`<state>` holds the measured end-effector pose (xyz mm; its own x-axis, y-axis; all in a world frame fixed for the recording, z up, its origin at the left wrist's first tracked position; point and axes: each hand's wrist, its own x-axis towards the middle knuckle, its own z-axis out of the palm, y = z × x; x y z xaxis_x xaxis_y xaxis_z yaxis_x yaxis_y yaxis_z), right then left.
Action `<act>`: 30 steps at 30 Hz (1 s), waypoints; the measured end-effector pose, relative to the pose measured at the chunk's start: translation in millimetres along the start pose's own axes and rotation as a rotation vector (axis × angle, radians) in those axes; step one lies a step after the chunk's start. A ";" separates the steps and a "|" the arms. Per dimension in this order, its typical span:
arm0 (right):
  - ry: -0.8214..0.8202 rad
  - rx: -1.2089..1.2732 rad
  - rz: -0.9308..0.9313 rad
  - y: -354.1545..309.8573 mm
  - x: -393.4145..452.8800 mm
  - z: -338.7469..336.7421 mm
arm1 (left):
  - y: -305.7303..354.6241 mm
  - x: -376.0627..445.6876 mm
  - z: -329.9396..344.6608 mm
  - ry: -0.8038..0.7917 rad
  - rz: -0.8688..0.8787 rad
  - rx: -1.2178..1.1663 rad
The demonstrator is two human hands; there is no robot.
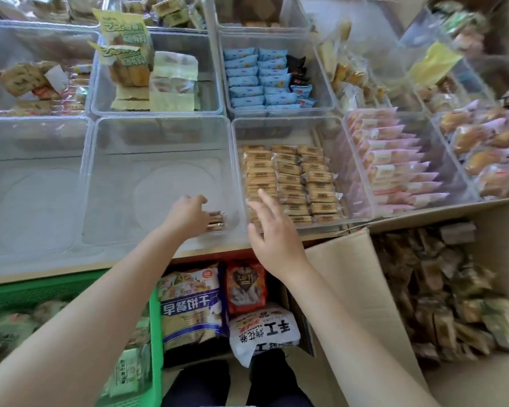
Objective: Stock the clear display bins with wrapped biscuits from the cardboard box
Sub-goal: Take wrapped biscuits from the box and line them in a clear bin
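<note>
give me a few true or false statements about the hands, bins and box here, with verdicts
1. The left hand is inside a nearly empty clear bin, at a few wrapped biscuits. True.
2. The right hand grips a biscuit pack. False: its fingers are spread and it holds nothing.
3. The cardboard box sits right of the hands, with wrapped snacks inside. True.
4. The blue packets fill the front-row bin. False: their bin is farther back.

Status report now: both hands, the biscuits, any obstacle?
Left hand setting wrapped biscuits in the near-empty clear bin. Right hand open, empty, above the bin's edge. No obstacle.
</note>
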<state>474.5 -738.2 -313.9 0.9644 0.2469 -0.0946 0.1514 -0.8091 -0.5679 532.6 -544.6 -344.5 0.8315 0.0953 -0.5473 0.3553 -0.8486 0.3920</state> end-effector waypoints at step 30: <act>0.289 0.678 0.926 280.7 -113.7 -134.1 | 273.3 -121.6 169.0 0.305 0.618 0.279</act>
<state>436.4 -1064.9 -352.9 0.6725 -0.4851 -0.5590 -0.6927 -0.1464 -0.7062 456.4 -876.0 -295.8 0.9408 -0.3363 -0.0420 -0.3035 -0.8912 0.3370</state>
